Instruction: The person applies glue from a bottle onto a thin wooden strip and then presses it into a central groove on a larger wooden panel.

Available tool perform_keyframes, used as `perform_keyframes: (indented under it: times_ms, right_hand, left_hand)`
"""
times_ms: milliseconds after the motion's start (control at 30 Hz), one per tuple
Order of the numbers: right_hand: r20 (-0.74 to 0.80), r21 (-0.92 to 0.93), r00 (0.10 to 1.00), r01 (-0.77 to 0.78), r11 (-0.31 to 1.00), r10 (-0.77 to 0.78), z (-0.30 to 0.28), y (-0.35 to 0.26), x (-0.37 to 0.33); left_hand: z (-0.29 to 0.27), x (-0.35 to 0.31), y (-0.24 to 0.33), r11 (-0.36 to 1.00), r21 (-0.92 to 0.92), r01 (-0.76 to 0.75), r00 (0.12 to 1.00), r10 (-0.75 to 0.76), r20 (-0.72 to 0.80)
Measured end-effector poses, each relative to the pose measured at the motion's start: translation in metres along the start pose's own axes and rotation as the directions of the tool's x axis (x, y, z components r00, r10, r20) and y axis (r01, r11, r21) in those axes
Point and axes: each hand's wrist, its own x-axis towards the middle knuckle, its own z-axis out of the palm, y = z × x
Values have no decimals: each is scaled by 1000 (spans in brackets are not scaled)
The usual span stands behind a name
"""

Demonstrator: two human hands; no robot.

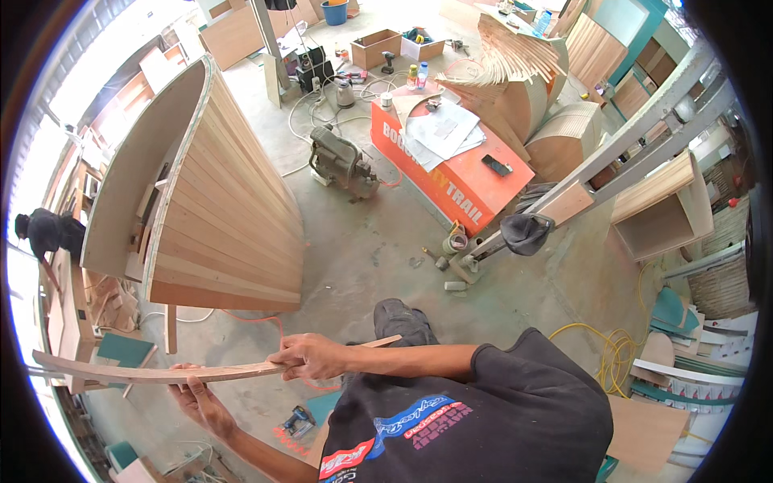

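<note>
Left hand (203,406) and right hand (312,357) grip a wooden strip (229,373) over workshop floor (346,262) (stained concrete).

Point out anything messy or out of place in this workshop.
Just untidiness: the yellow hose or cable lies in loose, tangled loops on the floor at right, and white papers lie askew, overlapping, on the orange box. I see no clear spill or damage.

Right grip (312,357) curled, knuckles up; left grip (201,404) lower, palm upturned
</note>
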Motion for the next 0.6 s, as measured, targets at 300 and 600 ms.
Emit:
perform_keyframes:
  times_ms: [300, 600]
  right_hand:
    - [32, 59, 999, -38, 998, 36, -30, 35, 54]
    - [445, -30, 885, -137, 990, 136, -94, 96, 127]
  left_hand:
    - [39, 55, -12, 997, 65, 50, 999, -50, -9]
    - [43, 109, -36, 974, 180, 135, 951, -76, -299]
